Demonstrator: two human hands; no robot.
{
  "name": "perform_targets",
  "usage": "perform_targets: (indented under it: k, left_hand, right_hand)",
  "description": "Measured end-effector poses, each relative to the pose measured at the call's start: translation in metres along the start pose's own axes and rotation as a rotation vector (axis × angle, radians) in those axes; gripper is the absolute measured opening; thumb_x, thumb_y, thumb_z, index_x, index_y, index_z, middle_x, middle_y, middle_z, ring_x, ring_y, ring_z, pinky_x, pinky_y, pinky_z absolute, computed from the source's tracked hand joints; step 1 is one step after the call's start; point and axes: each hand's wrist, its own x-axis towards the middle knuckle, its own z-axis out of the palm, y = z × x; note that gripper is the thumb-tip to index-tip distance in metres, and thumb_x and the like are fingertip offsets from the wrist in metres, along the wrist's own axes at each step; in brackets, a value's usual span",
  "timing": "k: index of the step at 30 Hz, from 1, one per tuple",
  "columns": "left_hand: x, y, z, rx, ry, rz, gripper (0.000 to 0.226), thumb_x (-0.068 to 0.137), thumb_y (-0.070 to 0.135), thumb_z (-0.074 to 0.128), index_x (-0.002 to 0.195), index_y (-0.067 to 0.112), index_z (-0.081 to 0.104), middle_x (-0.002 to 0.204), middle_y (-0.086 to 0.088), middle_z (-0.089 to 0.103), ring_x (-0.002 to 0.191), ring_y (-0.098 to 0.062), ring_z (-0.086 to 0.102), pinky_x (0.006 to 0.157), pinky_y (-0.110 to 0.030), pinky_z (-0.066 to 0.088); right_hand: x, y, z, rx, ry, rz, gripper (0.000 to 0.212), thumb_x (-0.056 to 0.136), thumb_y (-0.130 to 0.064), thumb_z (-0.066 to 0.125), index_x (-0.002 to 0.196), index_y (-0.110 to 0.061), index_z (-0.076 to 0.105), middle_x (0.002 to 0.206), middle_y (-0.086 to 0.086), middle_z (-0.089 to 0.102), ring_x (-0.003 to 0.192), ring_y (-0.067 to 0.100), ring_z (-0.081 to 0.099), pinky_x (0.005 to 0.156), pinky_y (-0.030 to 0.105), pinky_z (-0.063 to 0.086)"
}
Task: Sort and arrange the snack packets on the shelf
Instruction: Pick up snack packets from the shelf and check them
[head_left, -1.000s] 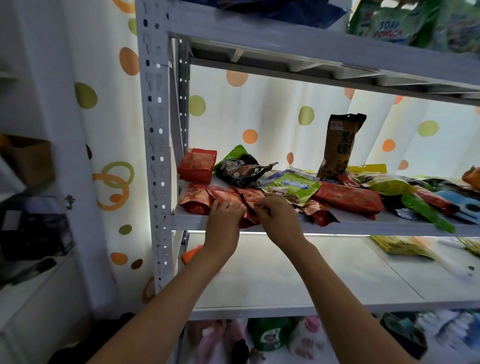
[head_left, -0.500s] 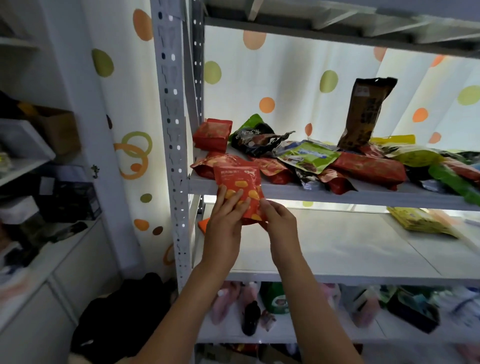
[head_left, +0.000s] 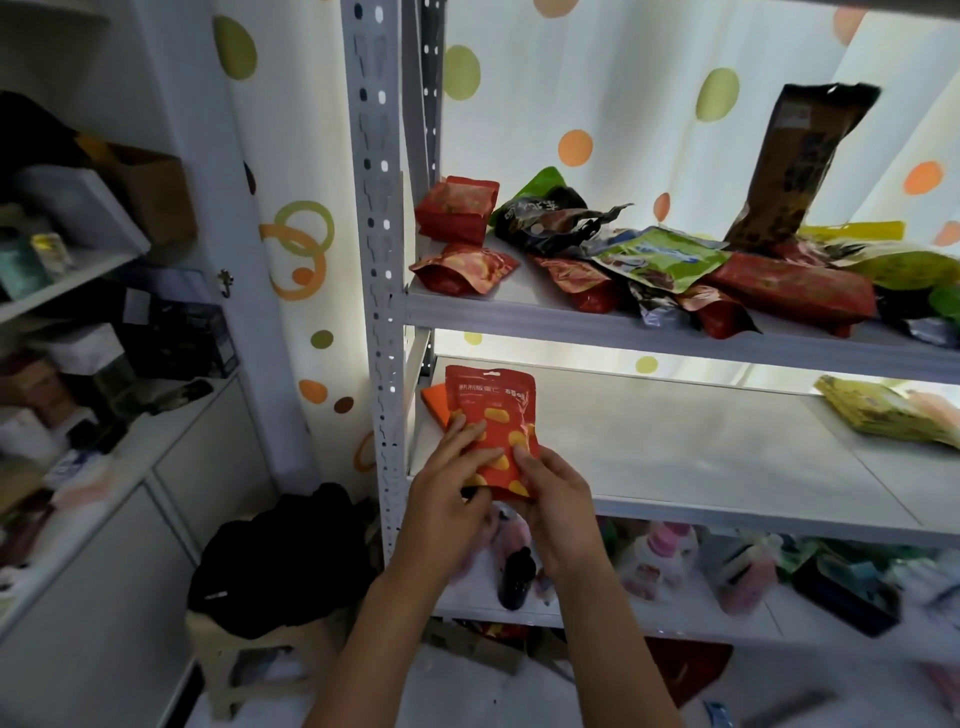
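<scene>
Both hands have dropped since a moment ago: the red packet (head_left: 492, 431), upright and face-on, is now down at the front left of the middle shelf (head_left: 675, 447), below the upper shelf (head_left: 649, 332) it came off. The left hand (head_left: 447, 499) pinches its lower left side, the right hand (head_left: 558, 512) grips the bottom right corner. An orange packet (head_left: 434, 408) lies just behind it.

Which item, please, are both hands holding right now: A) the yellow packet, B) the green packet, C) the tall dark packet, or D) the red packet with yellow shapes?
D: the left hand and right hand both grip the red packet with yellow shapes in front of the middle shelf.
</scene>
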Motion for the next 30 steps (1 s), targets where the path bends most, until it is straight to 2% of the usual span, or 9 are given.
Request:
perform_targets:
  k: [3,6,10,15,20,24,26,27,30]
  left_hand:
    - [-0.003,-0.005,-0.002,-0.021,0.021,-0.035,0.047,0.078,-0.012,0.065,0.109,0.025,0.068,0.143,0.013,0.047,0.142,-0.003,0.03,0.113,-0.038,0.039]
    - [-0.003,-0.008,-0.002,-0.028,-0.009,-0.069,0.046,0.081,-0.011,0.061,0.104,0.028,0.063,0.141,0.018,0.046,0.141,0.001,0.029,0.114,-0.034,0.037]
    - [-0.004,-0.012,-0.004,-0.059,-0.077,-0.089,0.045,0.086,-0.011,0.056,0.106,0.028,0.064,0.143,0.016,0.044,0.143,-0.002,0.026,0.116,-0.032,0.032]
    - [-0.003,-0.008,-0.011,-0.028,-0.203,-0.082,0.032,0.085,-0.002,0.065,0.108,0.02,0.067,0.144,0.016,0.041,0.145,-0.005,0.019,0.117,-0.029,0.024]
    - [-0.002,-0.007,-0.018,-0.02,-0.266,-0.12,0.04,0.085,-0.004,0.063,0.109,0.029,0.065,0.148,0.011,0.041,0.145,-0.005,0.02,0.116,-0.027,0.027]
    - [0.0,-0.014,-0.023,0.01,-0.344,-0.192,0.055,0.084,-0.001,0.064,0.125,0.034,0.056,0.147,0.014,0.039,0.136,-0.002,0.031,0.113,-0.028,0.034]
    - [0.0,-0.015,-0.022,-0.068,-0.279,-0.245,0.054,0.088,0.003,0.06,0.13,0.036,0.053,0.141,0.012,0.045,0.128,-0.004,0.043,0.105,-0.029,0.046]
    - [-0.001,-0.015,-0.021,-0.13,-0.252,-0.277,0.05,0.091,0.007,0.059,0.131,0.036,0.052,0.137,0.012,0.049,0.122,-0.003,0.049,0.096,-0.025,0.051]
    - [-0.001,-0.014,-0.019,-0.2,-0.22,-0.337,0.047,0.094,0.014,0.058,0.138,0.029,0.049,0.13,0.012,0.049,0.108,0.002,0.052,0.078,-0.011,0.049]
  right_hand:
    - [0.0,0.008,-0.001,-0.017,0.017,0.015,0.032,0.087,-0.016,0.069,0.117,-0.004,0.066,0.11,0.016,0.073,0.103,0.032,0.07,0.095,0.048,0.054]
    - [0.003,0.012,-0.001,-0.035,0.034,0.029,0.031,0.087,-0.016,0.07,0.116,-0.006,0.066,0.108,0.013,0.074,0.103,0.031,0.07,0.096,0.051,0.053]
    - [0.005,0.017,-0.004,-0.015,0.059,0.05,0.031,0.086,-0.012,0.071,0.115,-0.004,0.066,0.106,0.015,0.074,0.101,0.032,0.07,0.096,0.052,0.052]
    - [0.008,0.025,-0.009,0.011,0.097,0.095,0.033,0.083,-0.013,0.074,0.115,-0.004,0.066,0.107,0.014,0.073,0.102,0.032,0.07,0.095,0.05,0.054]
    - [0.008,0.031,-0.011,0.0,0.117,0.108,0.034,0.083,-0.015,0.074,0.115,-0.007,0.066,0.107,0.012,0.074,0.1,0.03,0.071,0.092,0.047,0.056]
    - [0.009,0.033,-0.01,-0.029,0.142,0.072,0.033,0.084,-0.012,0.074,0.116,-0.008,0.065,0.105,0.013,0.074,0.096,0.031,0.072,0.088,0.048,0.058]
    - [0.007,0.034,-0.008,-0.05,0.124,0.062,0.036,0.083,-0.01,0.074,0.117,-0.009,0.064,0.105,0.013,0.074,0.097,0.032,0.072,0.09,0.05,0.057]
    - [0.007,0.036,-0.007,-0.067,0.115,0.059,0.036,0.083,-0.009,0.074,0.117,-0.011,0.064,0.106,0.012,0.074,0.097,0.031,0.072,0.09,0.051,0.056]
    - [0.005,0.041,-0.002,-0.144,0.077,0.038,0.034,0.083,-0.014,0.075,0.115,-0.018,0.065,0.109,0.007,0.073,0.1,0.028,0.071,0.089,0.049,0.057]
